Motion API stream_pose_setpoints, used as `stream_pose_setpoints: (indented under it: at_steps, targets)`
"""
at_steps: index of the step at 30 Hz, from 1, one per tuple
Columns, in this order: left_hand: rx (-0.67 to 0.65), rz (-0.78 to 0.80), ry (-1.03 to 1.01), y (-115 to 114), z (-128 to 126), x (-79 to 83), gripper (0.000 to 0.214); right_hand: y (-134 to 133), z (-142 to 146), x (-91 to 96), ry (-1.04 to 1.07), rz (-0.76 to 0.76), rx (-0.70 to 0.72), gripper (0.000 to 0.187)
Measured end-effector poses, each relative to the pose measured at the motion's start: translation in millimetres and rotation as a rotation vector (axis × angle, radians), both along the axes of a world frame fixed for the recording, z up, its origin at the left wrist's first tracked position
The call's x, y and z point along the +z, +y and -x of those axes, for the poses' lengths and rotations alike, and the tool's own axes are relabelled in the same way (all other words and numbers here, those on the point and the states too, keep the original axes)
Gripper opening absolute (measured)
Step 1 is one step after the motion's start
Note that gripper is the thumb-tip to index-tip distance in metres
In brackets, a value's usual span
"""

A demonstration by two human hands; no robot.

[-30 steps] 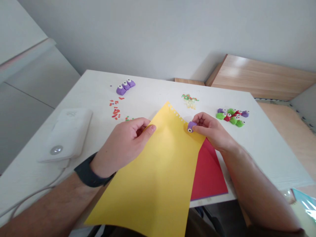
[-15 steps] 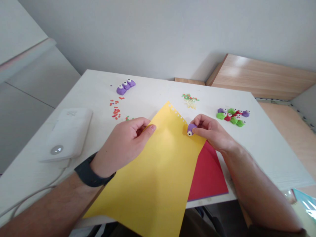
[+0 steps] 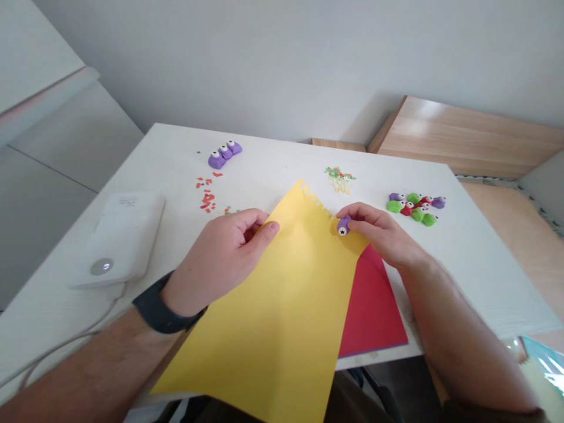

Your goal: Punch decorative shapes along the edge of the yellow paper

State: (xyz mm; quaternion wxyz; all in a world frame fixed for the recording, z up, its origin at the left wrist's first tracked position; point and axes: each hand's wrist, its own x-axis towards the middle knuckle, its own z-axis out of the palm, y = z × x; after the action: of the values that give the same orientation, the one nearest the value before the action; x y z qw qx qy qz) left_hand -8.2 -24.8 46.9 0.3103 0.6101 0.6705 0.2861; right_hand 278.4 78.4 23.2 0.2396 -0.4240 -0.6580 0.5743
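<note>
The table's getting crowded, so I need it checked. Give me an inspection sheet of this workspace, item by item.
Surface: white table, with papers overhanging its near edge.
Job's things: yellow paper sheet, a row of punched notches along its upper edge; red paper sheet partly beneath it; small purple craft punch on the yellow edge.
Clutter: three purple punches at back left; green, red and purple punches at right; red paper cut-outs; mixed cut-outs at back centre.
Hands: left hand grips the yellow sheet; right hand pinches the punch.
Cables: white cable runs from a flat white box.
Surroundings: pale wall; wooden boards behind right.
</note>
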Motion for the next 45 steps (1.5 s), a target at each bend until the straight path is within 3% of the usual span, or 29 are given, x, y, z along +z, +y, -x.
stream_pose_setpoints:
  at_steps: [7,18,34,45]
  targets:
    - [-0.002,-0.006,-0.002,0,0,-0.2,0.031,3,-4,-10.9,-0.085,-0.111,0.008,0.027]
    - [0.001,0.003,-0.010,-1,1,-1.3,0.032,3,-4,-4.4,-0.022,-0.035,-0.064,0.030]
    - [0.012,0.002,0.003,-1,2,-3.3,0.031,13,-5,-14.2,0.123,-0.069,-0.317,0.024]
    - [0.010,-0.009,0.024,0,3,-5.3,0.031,16,-3,-9.0,0.326,0.081,-0.405,0.029]
